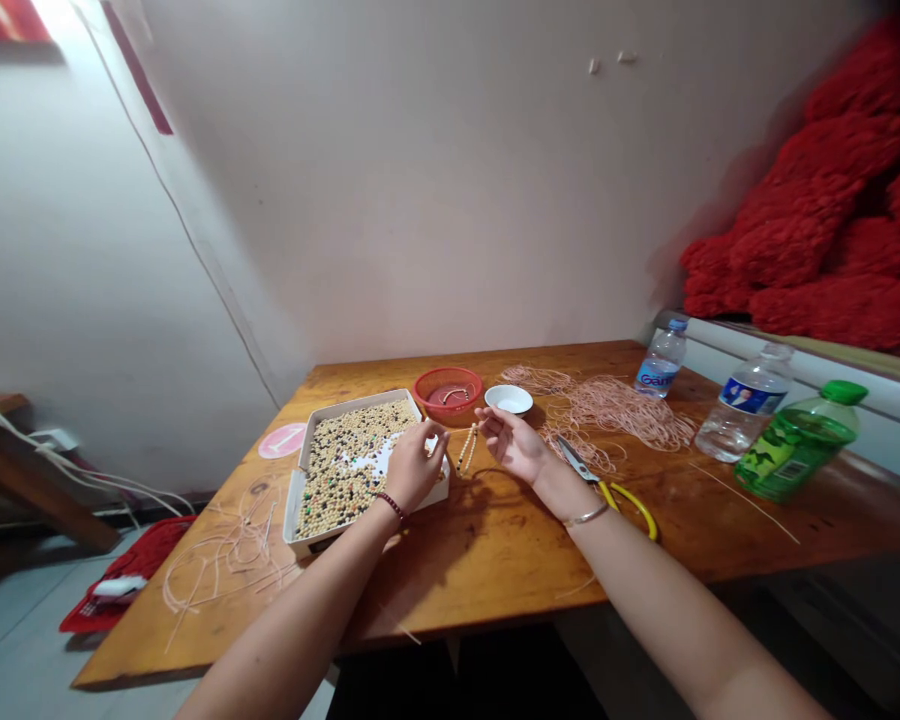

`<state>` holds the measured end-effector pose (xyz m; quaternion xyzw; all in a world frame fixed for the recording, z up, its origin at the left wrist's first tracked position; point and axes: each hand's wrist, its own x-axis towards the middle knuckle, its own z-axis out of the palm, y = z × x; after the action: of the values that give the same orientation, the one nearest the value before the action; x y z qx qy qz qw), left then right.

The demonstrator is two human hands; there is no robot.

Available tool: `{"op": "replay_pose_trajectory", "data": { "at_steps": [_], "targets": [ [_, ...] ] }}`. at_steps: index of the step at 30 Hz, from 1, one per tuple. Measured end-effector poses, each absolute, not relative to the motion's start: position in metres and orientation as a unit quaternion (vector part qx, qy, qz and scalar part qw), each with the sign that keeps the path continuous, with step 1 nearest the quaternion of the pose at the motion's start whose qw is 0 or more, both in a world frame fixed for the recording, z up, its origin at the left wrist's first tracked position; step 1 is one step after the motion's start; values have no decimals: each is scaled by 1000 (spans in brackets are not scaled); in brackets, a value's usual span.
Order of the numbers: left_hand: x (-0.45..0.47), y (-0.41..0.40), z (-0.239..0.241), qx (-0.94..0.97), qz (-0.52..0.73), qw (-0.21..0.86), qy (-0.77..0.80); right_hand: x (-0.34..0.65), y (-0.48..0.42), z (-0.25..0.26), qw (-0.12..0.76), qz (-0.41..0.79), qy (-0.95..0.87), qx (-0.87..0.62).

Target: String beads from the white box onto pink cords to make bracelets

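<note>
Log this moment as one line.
left hand: over bead tray | right hand: at beaded string | scissors: on table

A red bowl [448, 392] and a small white dish [508, 399] stand on the wooden surface [495, 560]; tangled pink cord [615, 405] lies beside yellow-handled cutters [607, 485]; two water bottles [661, 358] and a green bottle [795, 440] sit at the right; a fluffy red heap [832, 220] rises behind; cut cords [217, 550] lie left.

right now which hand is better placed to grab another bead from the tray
Left, probably: the left hand is over the bead tray, while the right hand sits beside it and seems to hold the beaded string.
</note>
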<state>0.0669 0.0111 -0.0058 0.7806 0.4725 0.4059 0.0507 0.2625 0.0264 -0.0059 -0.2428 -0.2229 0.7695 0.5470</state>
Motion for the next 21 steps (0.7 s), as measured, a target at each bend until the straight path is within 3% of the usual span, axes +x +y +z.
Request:
{"op": "replay_pose_trajectory", "data": {
  "at_steps": [7, 14, 18, 21],
  "targets": [
    [68, 15, -6, 740, 458, 145, 470, 258, 25, -15, 550, 678, -375, -311],
    [70, 14, -1, 620, 495, 441, 420, 254, 27, -17, 548, 643, -410, -343],
    [73, 11, 0, 583, 484, 532, 378, 253, 26, -16, 572, 568, -494, -325],
    [74, 11, -2, 552, 475, 583, 361, 254, 22, -12, 548, 617, -490, -280]
  ]
}}
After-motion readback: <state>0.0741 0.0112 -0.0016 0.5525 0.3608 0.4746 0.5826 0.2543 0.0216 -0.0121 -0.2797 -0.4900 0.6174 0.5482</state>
